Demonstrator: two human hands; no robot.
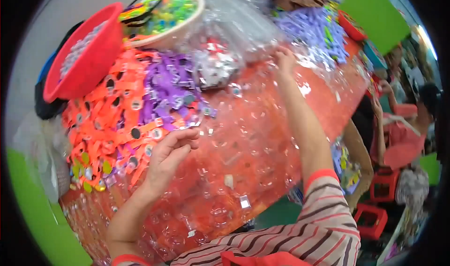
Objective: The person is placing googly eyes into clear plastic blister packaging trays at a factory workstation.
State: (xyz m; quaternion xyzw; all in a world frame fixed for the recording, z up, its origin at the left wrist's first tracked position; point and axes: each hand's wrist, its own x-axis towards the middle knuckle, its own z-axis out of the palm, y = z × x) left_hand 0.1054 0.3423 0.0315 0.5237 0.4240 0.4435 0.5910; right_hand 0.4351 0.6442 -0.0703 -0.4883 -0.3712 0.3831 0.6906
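My left hand (172, 154) hovers over the red table (262, 163), its fingers loosely bent and apart, with nothing visible in them. Beside it spreads a heap of orange watch-like straps (104, 118) with dark and silvery round faces. Purple straps (168, 80) lie just beyond. Across the table, my right hand (284, 59) reaches out at the edge of a pile of clear plastic (243, 24). Its fingers are blurred, and any grip on the plastic cannot be made out. Many clear plastic blister pieces (220, 209) cover the tabletop.
A red basin (89, 55) of pale pieces and a cream basin (199, 12) of green and yellow pieces stand at the far left. Lavender straps (307, 29) lie at the far right. Another person (403, 139) sits at right near red stools (384, 186).
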